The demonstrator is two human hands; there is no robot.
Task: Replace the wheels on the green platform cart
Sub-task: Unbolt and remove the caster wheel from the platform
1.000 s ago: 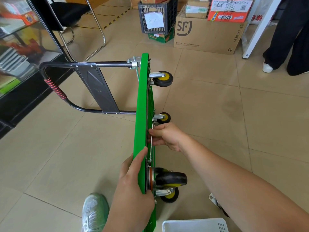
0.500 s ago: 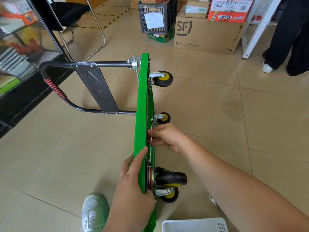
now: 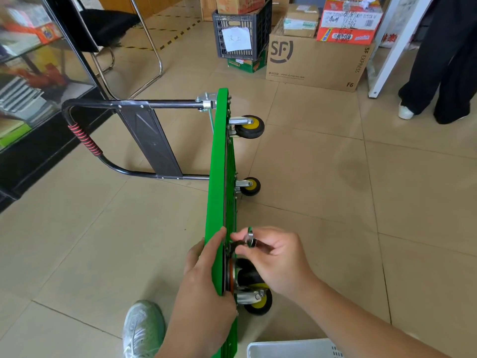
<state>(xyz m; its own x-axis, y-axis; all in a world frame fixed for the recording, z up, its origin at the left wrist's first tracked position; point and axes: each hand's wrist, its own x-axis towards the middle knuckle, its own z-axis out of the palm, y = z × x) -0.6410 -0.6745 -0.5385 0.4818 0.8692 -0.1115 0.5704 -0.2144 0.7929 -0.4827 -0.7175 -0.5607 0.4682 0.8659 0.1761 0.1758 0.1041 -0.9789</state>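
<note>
Left hand (image 3: pixel 204 288) grips green cart (image 3: pixel 218 177), on edge; right hand (image 3: pixel 278 257) pinches tool (image 3: pixel 250 237)

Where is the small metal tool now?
In the head view, low centre: the right hand pinches the small metal tool at the underside of the cart, just above the nearest wheel.

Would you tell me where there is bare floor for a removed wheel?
Bare tiles lie right of the cart, between its far casters, the cardboard box and the white basket. Another patch lies left, between handle and shoe. Crowded at the near casters, where the right hand works a tool.
</note>
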